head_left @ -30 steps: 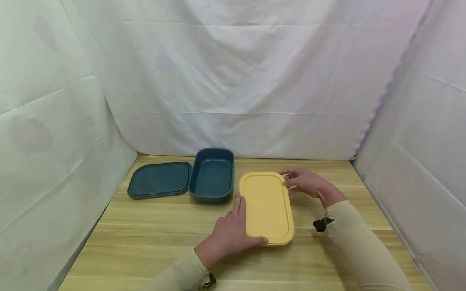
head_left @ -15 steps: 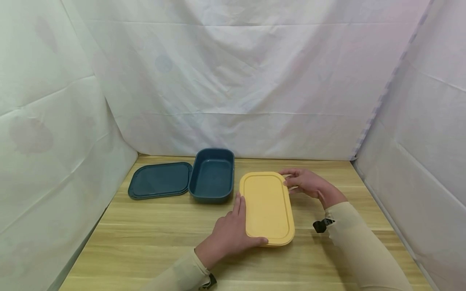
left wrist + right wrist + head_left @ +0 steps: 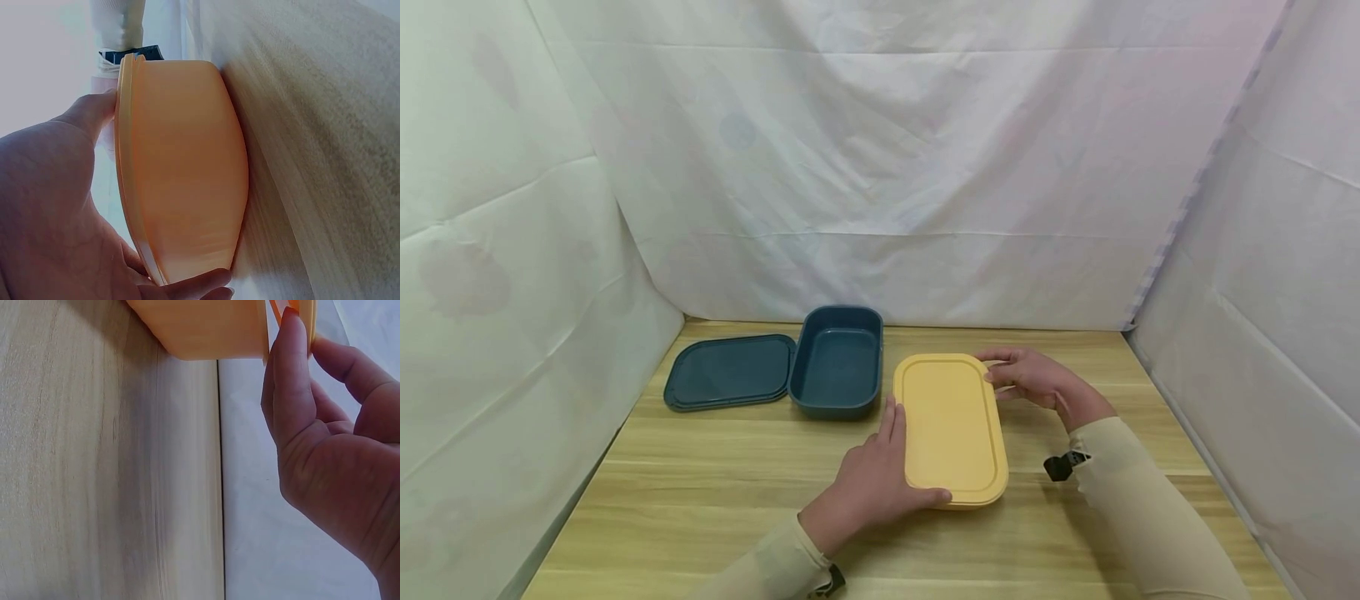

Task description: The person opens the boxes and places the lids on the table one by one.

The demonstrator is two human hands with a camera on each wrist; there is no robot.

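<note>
Gripping yellow box (image 3: 952, 429) w/ both: left hand (image 3: 868, 483) clamps near corner, right hand (image 3: 1033, 377) pinches far lid edge.

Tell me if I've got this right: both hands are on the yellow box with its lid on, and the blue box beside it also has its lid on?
Not quite. The blue box is open; its lid lies flat on the table beside it, as the head view shows. The left hand and right hand do hold the lidded yellow box.
</note>
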